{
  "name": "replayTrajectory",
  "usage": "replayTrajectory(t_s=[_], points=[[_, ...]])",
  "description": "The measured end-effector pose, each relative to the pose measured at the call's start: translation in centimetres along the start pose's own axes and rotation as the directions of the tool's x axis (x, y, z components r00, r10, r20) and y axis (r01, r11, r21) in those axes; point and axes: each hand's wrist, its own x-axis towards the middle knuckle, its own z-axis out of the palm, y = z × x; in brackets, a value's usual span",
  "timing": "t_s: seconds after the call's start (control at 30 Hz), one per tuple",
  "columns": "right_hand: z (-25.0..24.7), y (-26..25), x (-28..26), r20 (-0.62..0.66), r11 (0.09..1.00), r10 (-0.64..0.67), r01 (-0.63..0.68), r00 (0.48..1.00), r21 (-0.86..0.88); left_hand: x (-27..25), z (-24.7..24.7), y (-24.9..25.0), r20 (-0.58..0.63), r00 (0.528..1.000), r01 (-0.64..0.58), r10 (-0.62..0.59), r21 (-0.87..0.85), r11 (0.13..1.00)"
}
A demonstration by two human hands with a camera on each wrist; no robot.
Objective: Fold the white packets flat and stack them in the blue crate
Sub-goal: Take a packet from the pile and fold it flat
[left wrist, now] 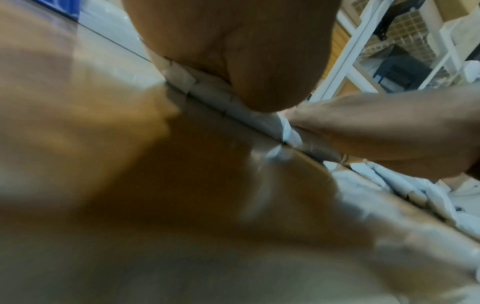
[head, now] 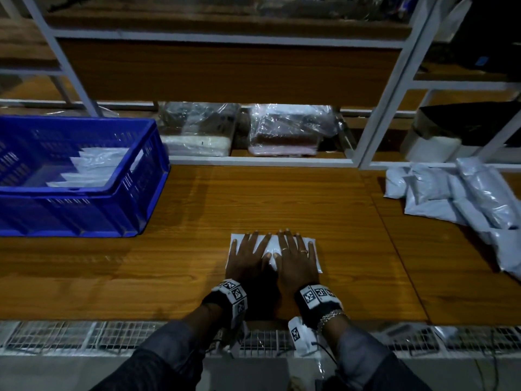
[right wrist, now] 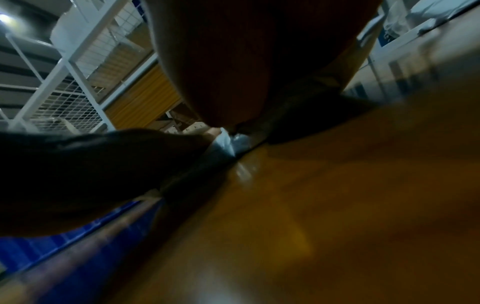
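Note:
A white packet (head: 271, 246) lies flat on the wooden table (head: 169, 263), near its front edge. Both hands press down on it with spread, straight fingers: my left hand (head: 248, 255) covers its left half, my right hand (head: 296, 255) its right half. In the left wrist view the left palm (left wrist: 246, 61) bears on the packet's edge (left wrist: 215, 92). The right wrist view is dark; a white bit of packet (right wrist: 228, 142) shows under the palm. The blue crate (head: 141, 193) stands at the left with several white packets (head: 93, 167) inside it.
A pile of unfolded white packets (head: 462, 196) lies at the table's right end. White shelf framing (head: 262, 162) runs along the back, with plastic-wrapped bundles (head: 287, 131) under it. A wire grating (head: 84, 334) borders the front edge.

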Motion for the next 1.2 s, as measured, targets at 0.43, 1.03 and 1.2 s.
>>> replayTrajectory(t_s=[0.43, 1.03, 1.2], points=[[-1.4, 3.0, 0.0, 0.117, 0.958, 0.122, -0.148, 0.986, 0.246, 0.3, 0.9, -1.7, -0.141, 0.975, 0.157, -0.170, -0.099, 0.983], [-2.7, 1.1, -1.4, 0.048, 0.995, -0.091, 0.089, 0.995, 0.041, -0.4, 0.8, -1.2, -0.125, 0.992, 0.028, -0.026, 0.014, 0.999], [-1.9, 0.7, -1.0, 0.055, 0.998, -0.065, 0.065, 0.996, 0.004, -1.0, 2.4, -0.7, -0.038, 0.999, -0.011, 0.014, 0.080, 0.997]])
